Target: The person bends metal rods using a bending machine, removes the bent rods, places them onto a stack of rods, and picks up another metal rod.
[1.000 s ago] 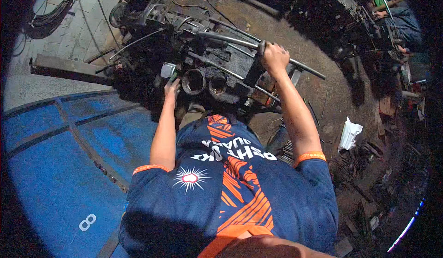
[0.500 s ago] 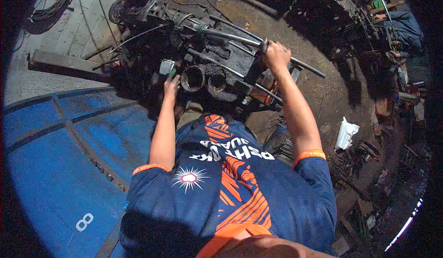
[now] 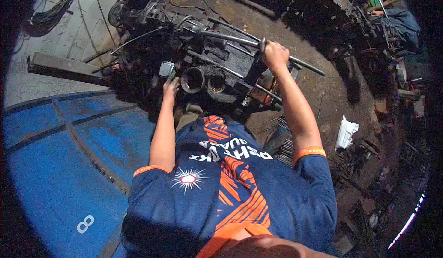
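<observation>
My right hand [image 3: 275, 54] is wrapped round a long metal bar [image 3: 230, 38] that slants across a dark, greasy machine [image 3: 226, 57]. The bar's far-left end meets the machine's round fitting, and its other end [image 3: 314, 69] sticks out past my hand to the right. My left hand [image 3: 170, 89] is closed at a small green part [image 3: 173, 74], just below a pale grey box [image 3: 166, 68] on the machine's left side. What its fingers grip is hard to see. Two round cups [image 3: 192, 80] sit on the machine's near side, between my hands.
A blue metal panel [image 3: 101, 138] with dark ribs fills the left. Behind it lies a steel beam [image 3: 64, 67]. A white plastic bag [image 3: 346, 133] rests on the floor to the right, among scattered metal pieces. Part of another person [image 3: 404, 31] shows at the far right.
My hands and the bar stay in almost the same place. At the far right, the other person has shifted slightly.
</observation>
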The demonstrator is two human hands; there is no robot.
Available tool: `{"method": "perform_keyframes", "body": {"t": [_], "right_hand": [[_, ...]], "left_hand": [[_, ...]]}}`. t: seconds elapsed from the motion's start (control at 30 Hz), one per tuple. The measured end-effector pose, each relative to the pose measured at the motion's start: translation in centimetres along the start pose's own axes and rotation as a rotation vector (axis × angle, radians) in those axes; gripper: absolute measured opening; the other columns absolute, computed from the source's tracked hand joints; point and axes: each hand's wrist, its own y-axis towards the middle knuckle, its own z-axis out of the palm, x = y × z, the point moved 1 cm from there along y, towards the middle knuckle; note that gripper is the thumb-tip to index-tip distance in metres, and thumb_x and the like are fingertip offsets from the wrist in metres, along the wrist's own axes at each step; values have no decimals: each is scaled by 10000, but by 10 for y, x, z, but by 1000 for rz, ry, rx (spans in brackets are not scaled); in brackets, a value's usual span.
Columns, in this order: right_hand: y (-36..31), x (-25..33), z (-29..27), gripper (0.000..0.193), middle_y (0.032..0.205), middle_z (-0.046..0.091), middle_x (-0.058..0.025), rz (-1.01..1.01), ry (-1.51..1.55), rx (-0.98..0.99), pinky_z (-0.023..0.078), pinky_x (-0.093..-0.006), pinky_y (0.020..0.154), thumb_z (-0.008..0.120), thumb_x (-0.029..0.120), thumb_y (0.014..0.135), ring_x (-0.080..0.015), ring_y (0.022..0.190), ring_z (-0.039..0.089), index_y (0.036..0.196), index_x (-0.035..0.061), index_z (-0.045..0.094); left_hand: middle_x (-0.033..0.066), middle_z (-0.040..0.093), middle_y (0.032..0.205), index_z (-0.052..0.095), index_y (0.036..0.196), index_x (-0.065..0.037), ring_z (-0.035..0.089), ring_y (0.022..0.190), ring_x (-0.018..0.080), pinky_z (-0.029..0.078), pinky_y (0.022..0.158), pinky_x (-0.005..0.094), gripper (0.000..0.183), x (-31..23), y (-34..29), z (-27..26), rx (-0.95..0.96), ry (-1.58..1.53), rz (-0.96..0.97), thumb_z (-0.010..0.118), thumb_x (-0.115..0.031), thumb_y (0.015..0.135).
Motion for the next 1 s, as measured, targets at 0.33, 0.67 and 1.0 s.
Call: {"method": "perform_keyframes", "body": {"t": [0.33,0.67,1.0], "right_hand": [[-3,-6,7,208,806,649,-139,24,36,73,499,-450,653,507,247,776,-328,765,637,830,102,646],[-9,-6,1,264,815,647,-100,-38,-28,54,473,-453,648,432,244,801,-301,745,635,902,173,665],[1,0,-5,281,868,644,-144,-50,-21,245,489,-459,722,454,310,848,-329,861,619,935,96,615]], "left_hand": [[26,579,1007,547,1177,-86,537,848,159,409,752,330,504,-14,-6,9,-79,7,-29,684,-323,754],[-27,540,696,620,875,-94,464,588,88,349,547,248,253,-23,-12,13,-79,74,65,683,-305,751],[-31,507,607,624,804,-45,407,500,79,302,473,267,236,-29,-9,10,-152,88,139,666,-273,757]]}}
